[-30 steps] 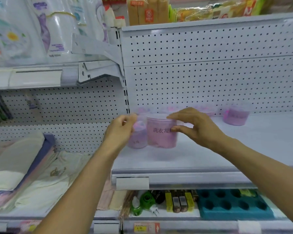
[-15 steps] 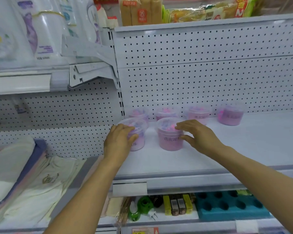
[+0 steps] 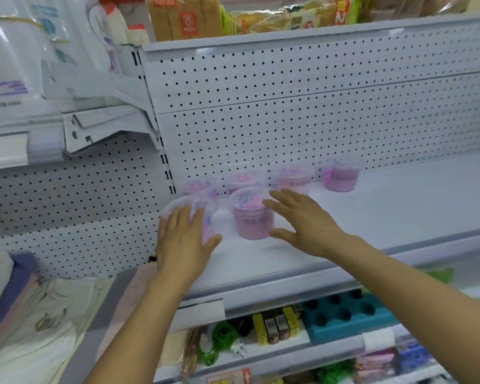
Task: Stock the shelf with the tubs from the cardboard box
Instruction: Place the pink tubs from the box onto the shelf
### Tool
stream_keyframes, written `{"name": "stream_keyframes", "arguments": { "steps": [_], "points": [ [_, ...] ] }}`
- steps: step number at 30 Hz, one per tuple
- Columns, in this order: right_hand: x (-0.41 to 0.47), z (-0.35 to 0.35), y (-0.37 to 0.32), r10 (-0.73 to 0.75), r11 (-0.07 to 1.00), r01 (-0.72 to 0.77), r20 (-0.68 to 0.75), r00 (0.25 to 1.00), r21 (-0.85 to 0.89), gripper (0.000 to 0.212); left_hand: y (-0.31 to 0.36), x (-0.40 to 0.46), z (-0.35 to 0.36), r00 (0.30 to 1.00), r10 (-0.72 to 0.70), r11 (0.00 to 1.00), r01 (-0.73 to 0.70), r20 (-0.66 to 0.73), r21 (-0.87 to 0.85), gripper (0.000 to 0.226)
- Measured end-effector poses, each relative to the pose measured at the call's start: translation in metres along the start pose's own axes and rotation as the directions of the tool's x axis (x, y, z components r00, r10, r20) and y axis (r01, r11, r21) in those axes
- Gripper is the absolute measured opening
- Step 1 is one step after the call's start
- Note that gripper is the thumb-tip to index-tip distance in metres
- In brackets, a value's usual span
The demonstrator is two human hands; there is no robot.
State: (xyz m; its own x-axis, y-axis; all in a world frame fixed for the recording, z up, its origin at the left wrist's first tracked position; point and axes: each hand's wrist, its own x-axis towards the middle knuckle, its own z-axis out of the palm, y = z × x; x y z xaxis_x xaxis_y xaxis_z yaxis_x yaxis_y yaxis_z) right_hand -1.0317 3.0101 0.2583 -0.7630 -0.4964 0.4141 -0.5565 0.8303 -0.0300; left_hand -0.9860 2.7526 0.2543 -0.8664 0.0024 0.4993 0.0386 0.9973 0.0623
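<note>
**Q:** What is nearest to you?

**A:** Below my arms, the lower shelf carries a teal moulded tray (image 3: 344, 317), small yellow boxes (image 3: 275, 325) and a green plastic item (image 3: 222, 332). Folded linens (image 3: 34, 309) lie at the near left.

**Q:** And your hands?

**A:** Both reach over the white shelf (image 3: 372, 217). My left hand (image 3: 183, 239) lies with straight fingers against the near side of the front-left tub (image 3: 203, 206), thumb spread to the right; it touches the tub but does not curl round it. My right hand (image 3: 302, 220) is spread wide, fingers straight, just beside the right of the front-right tub (image 3: 251, 217). I cannot tell whether it touches it.

**Q:** Where do the tubs stand?

**A:** Six are upright on the shelf, clear with pink and lilac contents. Two stand in front, near the shelf's left end. Behind them, along the pegboard back panel (image 3: 288, 120), runs a row of four: a back-left tub (image 3: 200, 187), a second tub (image 3: 245, 178), a third tub (image 3: 294, 176) and, set apart to the right, a fourth tub (image 3: 341, 177).

**Q:** Farther still?

**A:** Bread packs (image 3: 186, 18) sit on the top shelf, with plastic-wrapped goods (image 3: 17, 51) at far left.
</note>
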Motion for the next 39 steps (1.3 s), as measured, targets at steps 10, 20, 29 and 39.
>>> {"name": "stream_keyframes", "arguments": {
  "steps": [10,20,29,39],
  "points": [
    [-0.168,-0.06,0.064,0.231,0.971,-0.24,-0.23,0.945,-0.012,0.056,0.187,-0.058,0.001,0.954,0.294,0.887,-0.297,-0.063,-0.354,0.068],
    [-0.425,-0.111,0.198,0.527,0.818,-0.561,-0.226,0.819,-0.125,0.052,0.444,-0.139,0.049,0.837,0.546,0.705,-0.483,-0.036,-0.52,0.06],
    [-0.652,-0.115,0.292,0.903,0.417,-0.908,-0.101,0.418,-0.03,0.044,0.635,-0.225,0.121,0.576,0.797,0.525,-0.511,0.181,-0.681,0.056],
    [-0.746,-0.066,0.42,0.993,0.044,-0.997,0.109,0.051,0.065,0.047,0.815,-0.209,0.227,0.336,0.834,0.51,-0.172,0.437,-0.843,0.054]
  ]
}}
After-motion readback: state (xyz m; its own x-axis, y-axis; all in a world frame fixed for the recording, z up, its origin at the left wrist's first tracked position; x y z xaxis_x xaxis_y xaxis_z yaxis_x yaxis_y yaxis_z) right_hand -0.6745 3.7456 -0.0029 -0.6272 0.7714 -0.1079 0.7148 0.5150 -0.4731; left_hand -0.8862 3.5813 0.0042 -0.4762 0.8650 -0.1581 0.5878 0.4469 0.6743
